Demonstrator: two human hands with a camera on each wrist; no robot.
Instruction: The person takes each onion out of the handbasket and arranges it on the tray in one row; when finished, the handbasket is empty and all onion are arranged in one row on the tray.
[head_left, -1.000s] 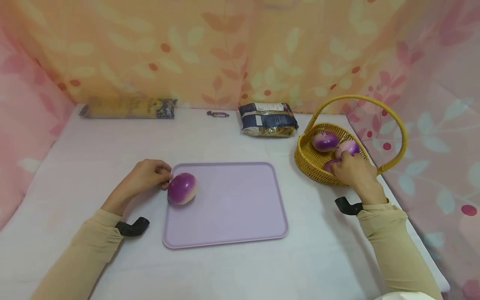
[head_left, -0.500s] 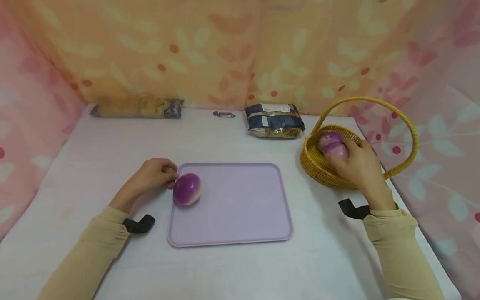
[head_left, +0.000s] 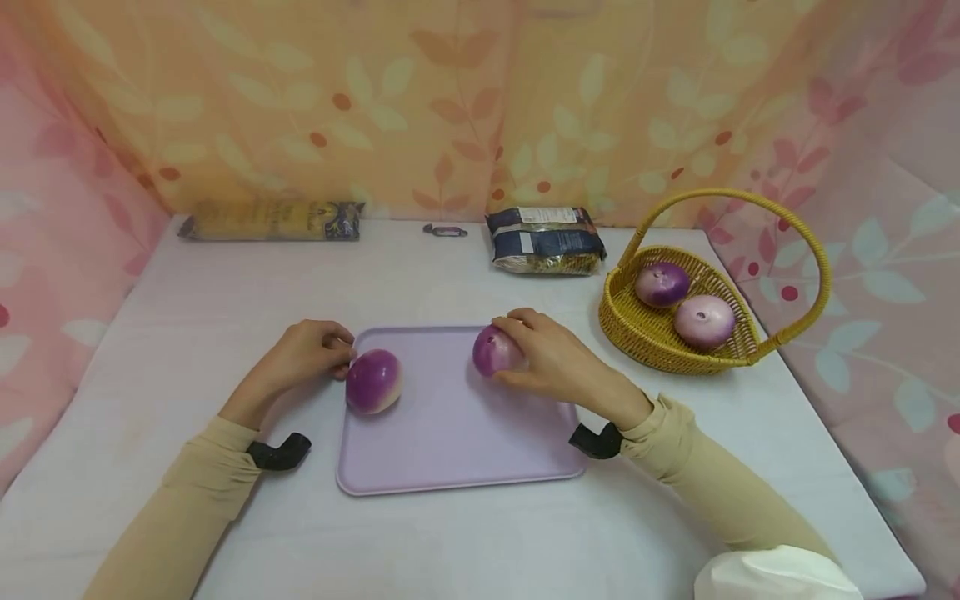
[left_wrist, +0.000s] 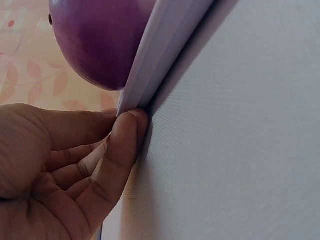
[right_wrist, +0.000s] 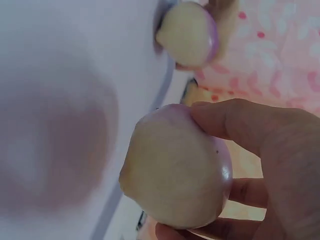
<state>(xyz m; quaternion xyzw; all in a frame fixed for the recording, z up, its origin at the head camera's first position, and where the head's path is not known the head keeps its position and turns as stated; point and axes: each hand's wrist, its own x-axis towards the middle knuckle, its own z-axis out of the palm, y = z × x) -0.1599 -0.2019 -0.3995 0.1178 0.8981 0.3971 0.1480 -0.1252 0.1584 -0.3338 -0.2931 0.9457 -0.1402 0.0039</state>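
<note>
My left hand (head_left: 303, 358) pinches the left rim of a lilac tray (head_left: 450, 446); in the left wrist view thumb and fingertip meet at the tray edge (left_wrist: 150, 65). Close to that hand, a purple-and-white turnip (head_left: 373, 383) sits on the tray's left side. My right hand (head_left: 558, 365) grips another turnip (head_left: 491, 352) over the tray's upper right part. The right wrist view shows this turnip (right_wrist: 175, 170) held between thumb and fingers, raised above the tray, which bears a shadow.
A yellow wicker basket (head_left: 633, 343) with a tall handle stands at the right, holding two turnips (head_left: 705, 322). Along the back lie a long yellow packet (head_left: 270, 221), a small wrapped candy (head_left: 446, 231) and a dark-blue-and-clear packet (head_left: 546, 242). Patterned curtains surround the table.
My right hand has lifted a turnip from the basket and carried it left over the tray. Two turnips now show in the basket. The left hand keeps its place on the rim.
</note>
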